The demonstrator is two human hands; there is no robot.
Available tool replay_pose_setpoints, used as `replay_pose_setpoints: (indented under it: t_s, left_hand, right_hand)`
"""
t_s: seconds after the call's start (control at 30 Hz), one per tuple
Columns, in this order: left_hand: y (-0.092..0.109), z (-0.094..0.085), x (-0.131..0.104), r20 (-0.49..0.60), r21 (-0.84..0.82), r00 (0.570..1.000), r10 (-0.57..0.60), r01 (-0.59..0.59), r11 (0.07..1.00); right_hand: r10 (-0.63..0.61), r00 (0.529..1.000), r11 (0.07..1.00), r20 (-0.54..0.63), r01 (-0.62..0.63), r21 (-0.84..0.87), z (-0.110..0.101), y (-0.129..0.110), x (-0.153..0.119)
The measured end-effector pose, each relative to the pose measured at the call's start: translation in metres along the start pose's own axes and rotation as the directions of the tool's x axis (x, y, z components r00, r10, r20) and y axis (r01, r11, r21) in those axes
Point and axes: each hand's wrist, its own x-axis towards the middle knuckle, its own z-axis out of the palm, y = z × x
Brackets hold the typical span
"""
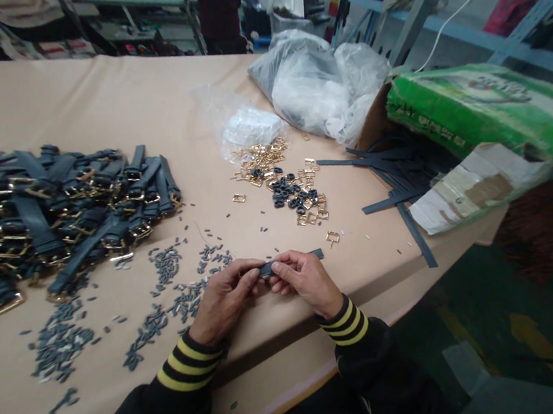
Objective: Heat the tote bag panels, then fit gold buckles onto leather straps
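Note:
Near the front edge of the table, my left hand (229, 295) and my right hand (305, 279) meet around a dark blue-grey strap (267, 269). Both thumbs and fingertips pinch it; its far end (318, 254) sticks out beyond my right hand. Whether a buckle sits on the held part is hidden by my fingers. Just beyond lie a gold buckle (332, 237), a cluster of dark strap loops (294, 192) and a pile of gold buckles (265, 155). Small dark cut-off bits (189, 300) are scattered left of my left hand.
A big heap of buckled straps (45, 205) covers the table's left. At right, a green box (470, 110) lies on its side, loose straps (396, 175) spilling out. Clear plastic bags (316, 84) stand behind. A person in dark red (211, 1) is across the table.

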Motion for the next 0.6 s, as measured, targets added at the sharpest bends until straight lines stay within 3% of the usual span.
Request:
replay_pose_setpoints:
  t_s: [0.33, 0.43, 0.53, 0.6]
  left_hand:
    - [-0.001, -0.001, 0.001, -0.02, -0.028, 0.998, 0.054, -0.054, 0.998]
    - [-0.001, 0.002, 0.001, -0.017, 0.013, 0.998, 0.056, -0.056, 0.998]
    - [-0.003, 0.005, -0.001, -0.03, 0.017, 0.998, 0.06, -0.06, 0.998]
    - [-0.003, 0.007, -0.002, -0.024, 0.002, 0.997, 0.077, -0.077, 0.997]
  right_hand:
    - [-0.016, 1.0, 1.0, -0.02, 0.016, 0.013, 0.003, 0.001, -0.005]
    - [-0.19, 0.98, 0.958, -0.059, 0.172, -0.231, 0.008, 0.001, -0.008]
    - [-0.429, 0.898, 0.799, -0.102, 0.324, -0.507, 0.013, 0.0, -0.01]
    - [-0.422, 0.905, 0.8, -0.063, 0.339, -0.495, 0.014, -0.001, -0.009]
